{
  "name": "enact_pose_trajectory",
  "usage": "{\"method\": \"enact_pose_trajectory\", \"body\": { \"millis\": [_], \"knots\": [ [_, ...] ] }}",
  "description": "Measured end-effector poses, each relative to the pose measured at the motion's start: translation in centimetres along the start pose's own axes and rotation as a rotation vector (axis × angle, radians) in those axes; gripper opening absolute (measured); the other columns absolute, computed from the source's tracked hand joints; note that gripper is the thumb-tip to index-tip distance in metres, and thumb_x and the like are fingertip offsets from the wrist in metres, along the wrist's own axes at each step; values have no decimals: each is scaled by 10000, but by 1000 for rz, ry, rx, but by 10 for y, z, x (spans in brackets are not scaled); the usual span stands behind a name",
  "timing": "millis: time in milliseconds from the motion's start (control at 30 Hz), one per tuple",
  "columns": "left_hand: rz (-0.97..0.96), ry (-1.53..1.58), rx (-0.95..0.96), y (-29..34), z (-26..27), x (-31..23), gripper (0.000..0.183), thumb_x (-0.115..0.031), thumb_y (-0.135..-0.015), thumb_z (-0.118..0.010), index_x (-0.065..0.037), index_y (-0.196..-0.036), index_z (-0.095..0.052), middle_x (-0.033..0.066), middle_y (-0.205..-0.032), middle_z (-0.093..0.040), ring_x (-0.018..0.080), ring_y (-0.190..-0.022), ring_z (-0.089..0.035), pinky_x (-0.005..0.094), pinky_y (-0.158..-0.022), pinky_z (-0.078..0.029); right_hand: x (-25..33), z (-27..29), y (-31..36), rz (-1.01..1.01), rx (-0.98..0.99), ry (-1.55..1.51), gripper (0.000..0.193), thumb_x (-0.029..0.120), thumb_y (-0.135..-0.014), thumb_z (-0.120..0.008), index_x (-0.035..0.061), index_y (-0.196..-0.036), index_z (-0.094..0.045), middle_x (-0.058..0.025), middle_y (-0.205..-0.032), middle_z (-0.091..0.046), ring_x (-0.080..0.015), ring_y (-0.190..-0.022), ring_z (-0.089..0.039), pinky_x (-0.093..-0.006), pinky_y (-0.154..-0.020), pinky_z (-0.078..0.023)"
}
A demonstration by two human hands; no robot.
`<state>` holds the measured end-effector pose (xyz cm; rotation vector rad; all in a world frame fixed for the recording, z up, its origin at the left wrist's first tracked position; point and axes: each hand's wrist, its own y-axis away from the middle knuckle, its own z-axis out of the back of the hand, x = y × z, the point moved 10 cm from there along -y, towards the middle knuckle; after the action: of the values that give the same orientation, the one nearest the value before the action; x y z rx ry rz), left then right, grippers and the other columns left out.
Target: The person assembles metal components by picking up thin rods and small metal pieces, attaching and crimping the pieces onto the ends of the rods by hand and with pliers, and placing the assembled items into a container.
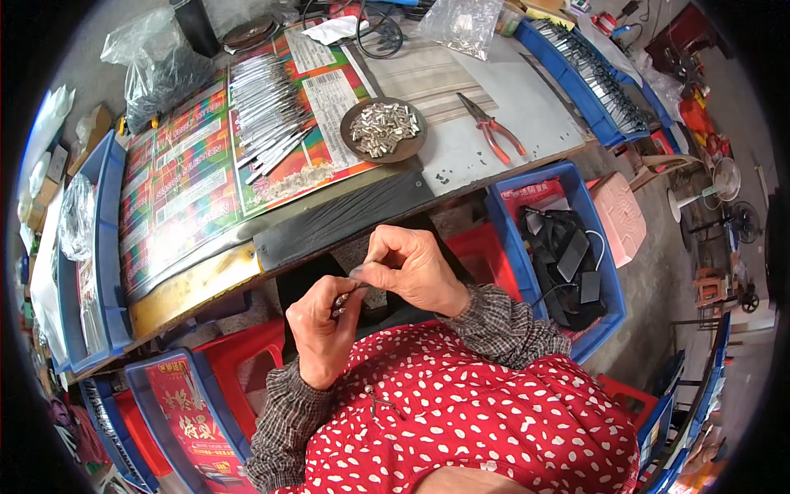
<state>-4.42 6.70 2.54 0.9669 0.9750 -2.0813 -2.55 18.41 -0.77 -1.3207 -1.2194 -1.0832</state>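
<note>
In front of the table edge, above my lap, my two hands meet at the fingertips. My left hand (323, 329) is closed, and a few small shiny metal pieces (338, 305) show between its curled fingers. My right hand (415, 270) pinches thumb against forefinger beside the left fingertips; whatever is in that pinch is too small to make out. Beyond them on the table, a round brown dish (352, 151) holds many short silvery metal sleeves (383, 130). Left of the dish lies a fanned pile of thin metal rods (267, 103).
Red-handled pliers (496, 138) lie right of the dish. Blue bins stand around: one with long metal parts (588, 74), one with a black bag and cables (527, 239), one at the left (103, 239). Plastic bags (156, 70) sit at the back. Red stools (243, 362) are below the table.
</note>
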Motion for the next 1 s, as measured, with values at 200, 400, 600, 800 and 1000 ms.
{"method": "enact_pose_trajectory", "body": {
  "millis": [200,400,600,800,1000],
  "knots": [
    [89,125,36,4,-4,18,112,34,-763,-675,0,-817,-584,61,-661,-590,110,-551,-510,236,-528,-413,11,2,-2,-2,-57,-105,69,39,-844,-659,-3,-889,-625,2,-784,-570,-29,-658,-523,-184,-562,-437],
    [64,79,38,3,-3,8,98,36,-780,-670,2,-831,-594,11,-653,-571,52,-576,-480,210,-532,-393,1,0,-1,20,-23,-106,106,75,-853,-664,4,-899,-600,21,-719,-565,-23,-614,-514,-181,-516,-422],
    [84,85,5,4,-1,14,125,30,-752,-682,-1,-810,-576,94,-650,-574,140,-529,-508,253,-516,-414,1,-2,-3,20,-60,-101,126,99,-857,-668,12,-845,-577,21,-710,-563,-20,-579,-499,-177,-490,-405],
    [101,117,52,5,-5,15,136,35,-739,-688,2,-807,-575,110,-652,-571,168,-527,-525,263,-509,-417,0,-2,-3,13,17,-156,123,100,-867,-656,12,-864,-570,3,-726,-582,-23,-580,-526,-173,-486,-422],
    [-138,-91,-130,4,7,-15,147,59,-731,-685,2,-807,-572,121,-691,-586,189,-536,-554,291,-520,-444,5,-2,0,94,-114,-78,140,103,-870,-654,3,-894,-559,-20,-732,-576,-50,-585,-554,-179,-503,-454]
  ]
}}
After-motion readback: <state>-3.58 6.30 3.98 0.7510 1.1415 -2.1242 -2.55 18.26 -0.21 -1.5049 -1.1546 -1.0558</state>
